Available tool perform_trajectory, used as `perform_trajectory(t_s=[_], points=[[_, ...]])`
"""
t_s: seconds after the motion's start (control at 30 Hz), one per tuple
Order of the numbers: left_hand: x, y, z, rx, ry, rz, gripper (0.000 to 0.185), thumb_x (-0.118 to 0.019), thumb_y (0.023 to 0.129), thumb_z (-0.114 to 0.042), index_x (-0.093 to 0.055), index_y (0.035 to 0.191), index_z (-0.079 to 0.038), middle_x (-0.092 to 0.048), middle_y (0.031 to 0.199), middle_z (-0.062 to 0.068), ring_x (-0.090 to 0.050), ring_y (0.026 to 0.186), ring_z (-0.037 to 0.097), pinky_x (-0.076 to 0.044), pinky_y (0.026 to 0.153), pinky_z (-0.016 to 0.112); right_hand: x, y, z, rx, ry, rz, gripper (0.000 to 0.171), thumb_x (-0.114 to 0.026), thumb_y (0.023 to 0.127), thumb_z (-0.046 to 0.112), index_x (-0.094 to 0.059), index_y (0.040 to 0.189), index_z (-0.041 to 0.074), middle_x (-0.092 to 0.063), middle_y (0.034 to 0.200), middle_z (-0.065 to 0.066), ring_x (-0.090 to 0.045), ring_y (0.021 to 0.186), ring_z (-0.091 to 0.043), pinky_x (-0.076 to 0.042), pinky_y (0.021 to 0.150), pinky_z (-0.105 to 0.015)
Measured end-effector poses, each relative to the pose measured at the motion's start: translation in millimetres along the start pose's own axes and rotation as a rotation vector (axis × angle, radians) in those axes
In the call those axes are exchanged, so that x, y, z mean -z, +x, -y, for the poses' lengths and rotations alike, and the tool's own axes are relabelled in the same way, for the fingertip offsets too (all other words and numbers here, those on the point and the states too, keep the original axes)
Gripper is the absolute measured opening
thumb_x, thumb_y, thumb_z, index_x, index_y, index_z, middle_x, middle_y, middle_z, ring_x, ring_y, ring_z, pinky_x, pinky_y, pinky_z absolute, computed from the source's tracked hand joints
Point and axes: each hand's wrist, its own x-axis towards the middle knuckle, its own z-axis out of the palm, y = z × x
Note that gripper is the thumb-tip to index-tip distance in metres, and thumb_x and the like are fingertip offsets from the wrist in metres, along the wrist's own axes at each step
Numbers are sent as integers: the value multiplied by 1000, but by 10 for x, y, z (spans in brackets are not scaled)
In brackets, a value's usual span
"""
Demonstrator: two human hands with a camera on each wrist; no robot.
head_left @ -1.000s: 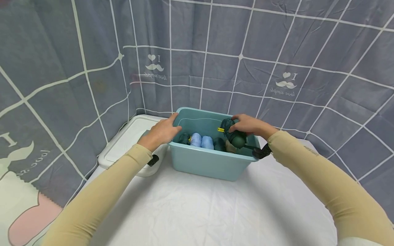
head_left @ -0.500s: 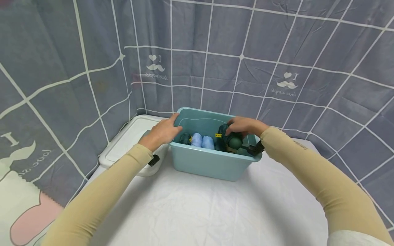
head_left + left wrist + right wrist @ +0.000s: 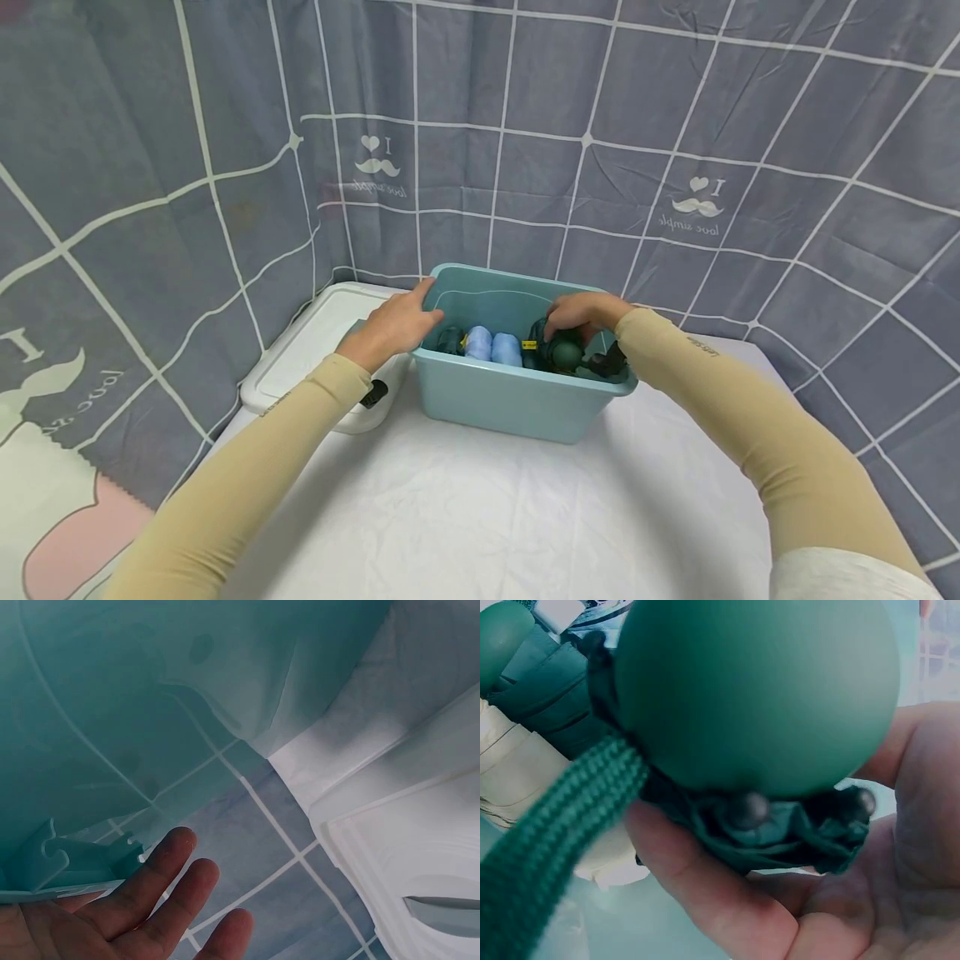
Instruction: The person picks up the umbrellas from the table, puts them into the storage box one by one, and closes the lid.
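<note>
My right hand (image 3: 585,312) reaches into a light teal plastic bin (image 3: 502,396) and holds a folded dark green umbrella (image 3: 567,354). In the right wrist view the umbrella's round green handle end (image 3: 757,697) is close up, fingers curled beneath it, a woven wrist strap (image 3: 562,840) hanging off to the left. Folded light blue umbrellas (image 3: 506,350) lie to the left in the bin, with a dark one (image 3: 451,340) at its left end. My left hand (image 3: 393,325) rests on the bin's left rim, its fingers (image 3: 187,900) fairly straight along the outside.
A white lidded box (image 3: 322,333) stands left of the bin. Beside the held umbrella lie a beige umbrella (image 3: 514,757) and another dark green one (image 3: 547,690). A white cloth (image 3: 480,517) covers the table, and a grey gridded curtain (image 3: 540,183) hangs behind.
My right hand has moved left and down into the bin, lowering the green umbrella among the others. The beige item below it is now covered in the head view. My left hand stays put.
</note>
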Motion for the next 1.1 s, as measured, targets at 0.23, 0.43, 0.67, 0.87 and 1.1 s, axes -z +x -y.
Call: perform_trajectory(t_s=[0.23,0.43,0.67,0.87,1.1], points=[[-12,3,-8,4,1,4,74,-41,100,-46,-13,164,-22,-38,159,19,-43,141,41,-40,107,62,-10,22,-15,-14,-4,26,52,-53,100,16,-41,146,-5,-49,132,-24,-61,99,-27,-59,82,-41],[-23,-4,-23,-3,6,6,74,-41,100,-45,-12,164,-20,-38,159,20,-43,141,42,-40,107,63,-9,30,-41,-42,-45,85,55,-50,101,14,-32,149,-8,-52,137,-32,-71,94,-33,-60,82,-47],[-23,-3,-43,2,2,4,74,-41,100,-45,-13,164,-21,-38,159,19,-43,141,42,-39,108,62,33,0,-88,-9,-154,39,69,-47,104,13,-9,159,-6,-72,109,-26,-74,96,-34,-61,81,-41],[-19,-10,-46,14,4,5,74,-41,100,-46,-12,164,-23,-36,160,18,-41,142,42,-39,108,63,56,-75,-100,29,-174,9,70,-49,104,15,-12,160,-1,-67,120,-24,-69,108,-36,-59,87,-44],[-3,-15,-20,14,10,-5,75,-41,99,-46,-12,164,-22,-37,159,19,-43,141,42,-39,107,63,50,-218,-86,63,-200,4,66,-48,106,21,-17,161,4,-56,136,-24,-59,124,-37,-57,89,-40]])
